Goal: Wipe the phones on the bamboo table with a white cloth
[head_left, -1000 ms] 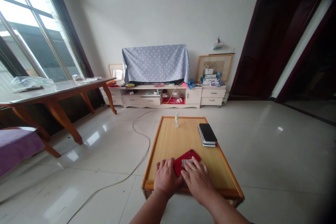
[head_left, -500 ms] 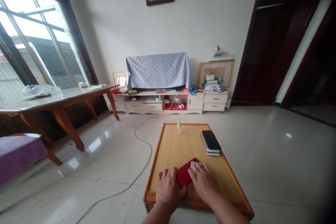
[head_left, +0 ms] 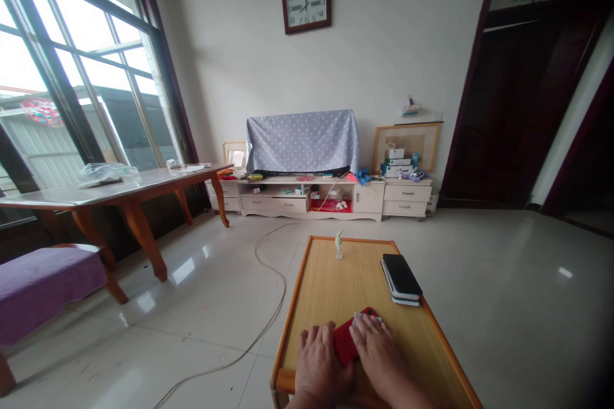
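A red smartphone (head_left: 345, 340) lies flat and slanted on the near part of a small wooden table (head_left: 319, 287). My left hand (head_left: 319, 358) grips its left side and lower end, fingers bent and thumb along the near edge. Under the fingers of my right hand (head_left: 377, 348) is a crumpled whitish cloth or tissue (head_left: 357, 317), pressed on the phone's upper right part. The fingers partly hide the cloth. Farther up the table stands a small clear pump bottle (head_left: 338, 248) with a pale green top.
A stack of dark and white phone-like slabs (head_left: 401, 278) lies by the table's right edge. On the floor to the left runs a pale cable (head_left: 283, 291). A long table (head_left: 158, 180) and a purple-covered seat (head_left: 52, 287) stand farther left, a white cabinet (head_left: 367, 198) ahead.
The camera view has tilted up and turned a little left, so the scene sits lower and farther right. Both hands stay at the phone, with the cloth still under my right fingers.
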`<state>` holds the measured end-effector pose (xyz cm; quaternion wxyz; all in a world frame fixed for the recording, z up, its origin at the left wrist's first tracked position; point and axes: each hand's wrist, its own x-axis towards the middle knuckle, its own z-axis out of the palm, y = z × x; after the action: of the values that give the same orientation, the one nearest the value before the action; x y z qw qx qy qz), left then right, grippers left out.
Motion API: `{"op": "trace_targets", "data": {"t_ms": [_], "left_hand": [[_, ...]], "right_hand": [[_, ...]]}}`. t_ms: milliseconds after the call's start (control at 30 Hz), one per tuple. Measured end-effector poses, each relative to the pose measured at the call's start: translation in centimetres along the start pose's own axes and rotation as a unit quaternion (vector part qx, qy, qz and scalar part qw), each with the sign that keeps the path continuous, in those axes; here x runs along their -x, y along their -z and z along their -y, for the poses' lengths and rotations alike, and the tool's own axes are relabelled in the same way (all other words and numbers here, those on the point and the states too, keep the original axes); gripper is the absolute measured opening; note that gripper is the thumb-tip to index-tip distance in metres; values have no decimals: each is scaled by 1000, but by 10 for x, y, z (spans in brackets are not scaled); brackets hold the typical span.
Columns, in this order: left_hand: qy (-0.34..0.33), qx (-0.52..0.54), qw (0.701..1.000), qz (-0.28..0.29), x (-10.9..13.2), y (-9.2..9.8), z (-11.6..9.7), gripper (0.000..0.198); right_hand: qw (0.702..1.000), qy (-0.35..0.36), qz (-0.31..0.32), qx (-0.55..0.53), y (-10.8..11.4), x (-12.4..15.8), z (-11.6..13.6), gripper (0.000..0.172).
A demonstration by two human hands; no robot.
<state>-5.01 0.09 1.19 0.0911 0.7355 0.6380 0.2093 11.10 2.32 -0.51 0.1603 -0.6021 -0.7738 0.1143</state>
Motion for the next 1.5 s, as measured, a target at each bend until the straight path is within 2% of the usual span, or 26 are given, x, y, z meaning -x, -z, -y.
{"op": "trace_targets", "data": {"t_ms": [200,267,400,500,567,667,733,900,967,1067,1167,1267,1333,1400,1500], "left_hand": [[-2,0,999,36,-2,-11,13,53],[0,-1,1000,23,-2,-11,11,52],[4,11,1000,-10,-1,-8,5,64],[-2,14,1000,11,-1,-1,5,67],[-3,18,999,29,-2,5,5,60],[-8,21,998,66,-2,13,3,47],[-8,21,997,73,-2,14,1,46],[3,12,1000,3,-1,-2,2,64],[-2,10,1000,-6,-2,-10,8,58],[-7,9,1000,12,-4,-17,15,44],[-10,-2,1000,7,-5,-15,13,46],[-7,-17,1000,-15,-2,-8,5,54],[-16,-21,1000,-4,-1,-3,-1,57],[-15,-27,1000,1,1,1,-4,54],[-14,-34,999,5,1,2,-5,48]], "right_hand": [[998,41,43,-30,-15,5,32,62],[999,27,32,-16,-15,-2,24,59],[999,-25,-1,43,-9,-20,-12,54],[997,-59,-9,49,-10,-23,-16,57],[999,-32,4,30,-14,-18,-1,60],[998,47,47,-15,-15,-9,23,60],[997,62,52,-22,-11,-8,24,58],[1000,-20,-6,17,3,-14,2,54],[1000,-6,7,-4,2,-10,6,54],[995,59,48,-59,-4,2,22,53],[994,77,50,-65,-3,8,15,50],[1000,10,3,-23,8,6,-14,52],[999,-36,-25,-8,14,8,-26,54],[998,-43,-30,-17,16,16,-22,56],[998,28,-4,-53,12,35,4,55]]}}
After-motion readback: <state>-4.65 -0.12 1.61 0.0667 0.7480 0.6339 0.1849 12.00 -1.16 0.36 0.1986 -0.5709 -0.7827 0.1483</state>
